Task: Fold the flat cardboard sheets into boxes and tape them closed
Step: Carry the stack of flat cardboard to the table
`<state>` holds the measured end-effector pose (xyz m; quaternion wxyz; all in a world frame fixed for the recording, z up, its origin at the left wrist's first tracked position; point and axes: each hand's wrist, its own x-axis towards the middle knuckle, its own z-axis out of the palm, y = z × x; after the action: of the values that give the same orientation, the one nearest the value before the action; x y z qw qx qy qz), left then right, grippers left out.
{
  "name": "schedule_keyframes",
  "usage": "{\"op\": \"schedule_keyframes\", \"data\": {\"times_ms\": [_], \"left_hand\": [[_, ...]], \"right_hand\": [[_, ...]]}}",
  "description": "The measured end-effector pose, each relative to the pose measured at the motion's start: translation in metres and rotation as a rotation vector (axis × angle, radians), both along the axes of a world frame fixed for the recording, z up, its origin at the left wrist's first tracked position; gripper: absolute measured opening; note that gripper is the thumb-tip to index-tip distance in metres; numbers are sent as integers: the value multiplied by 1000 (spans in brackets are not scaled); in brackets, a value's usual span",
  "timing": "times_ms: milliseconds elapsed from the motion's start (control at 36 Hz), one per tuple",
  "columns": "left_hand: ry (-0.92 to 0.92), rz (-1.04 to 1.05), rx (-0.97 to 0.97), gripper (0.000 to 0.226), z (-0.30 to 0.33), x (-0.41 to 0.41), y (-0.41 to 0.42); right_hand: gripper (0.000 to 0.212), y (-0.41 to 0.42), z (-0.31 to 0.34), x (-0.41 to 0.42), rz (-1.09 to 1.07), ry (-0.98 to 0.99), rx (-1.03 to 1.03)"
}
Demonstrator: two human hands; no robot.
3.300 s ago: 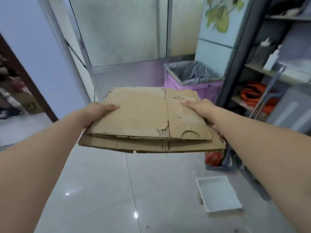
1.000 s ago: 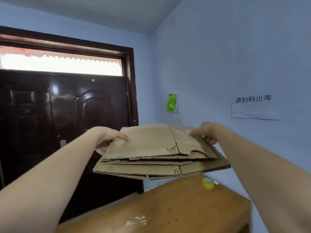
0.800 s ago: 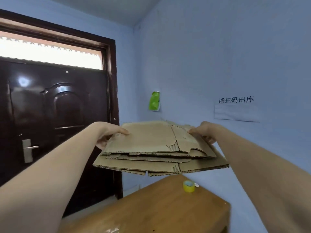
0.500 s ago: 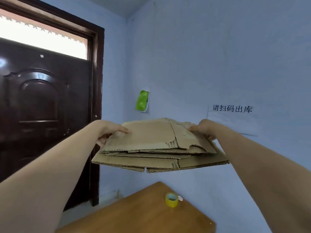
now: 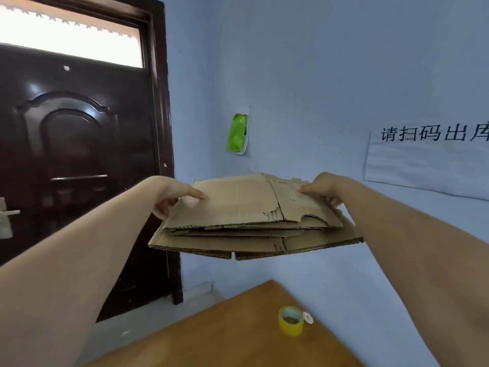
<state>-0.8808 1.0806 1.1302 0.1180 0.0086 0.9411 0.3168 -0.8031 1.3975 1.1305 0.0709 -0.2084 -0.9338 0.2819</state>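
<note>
Your left hand point(image 5: 169, 194) pinches the left edge of the cardboard stack point(image 5: 248, 218) at mid-frame, thumb on top, and your right hand point(image 5: 321, 188) grips the right edge, likely to keep the loose sheets level in carrying. The tape roll point(image 5: 291, 320) waits on the wooden table point(image 5: 225, 340), lower right. Since half a second ago, the view has swung left, showing more door.

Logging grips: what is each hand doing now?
Left hand: grips the cardboard stack.
Right hand: grips the same stack.
</note>
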Motion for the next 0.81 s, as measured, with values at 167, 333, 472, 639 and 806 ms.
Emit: {"op": "schedule_keyframes", "data": {"times_ms": [167,333,472,639,806], "left_hand": [[-51,102,-23,95,-8,-43,40],[-41,238,-41,95,-16,-80,63],[-101,307,-77,93,-51,-101,73],[-164,396,-122,90,-116,-126,67],[-186,478,-17,68,-218,-140,60]], "right_hand": [[74,46,3,-78,123,2,-4],[75,72,-4,-150,245,13,12],[73,81,-43,-197,328,-38,-18],[59,71,-115,-245,418,-112,-82],[42,50,-215,-274,418,-102,-177]]}}
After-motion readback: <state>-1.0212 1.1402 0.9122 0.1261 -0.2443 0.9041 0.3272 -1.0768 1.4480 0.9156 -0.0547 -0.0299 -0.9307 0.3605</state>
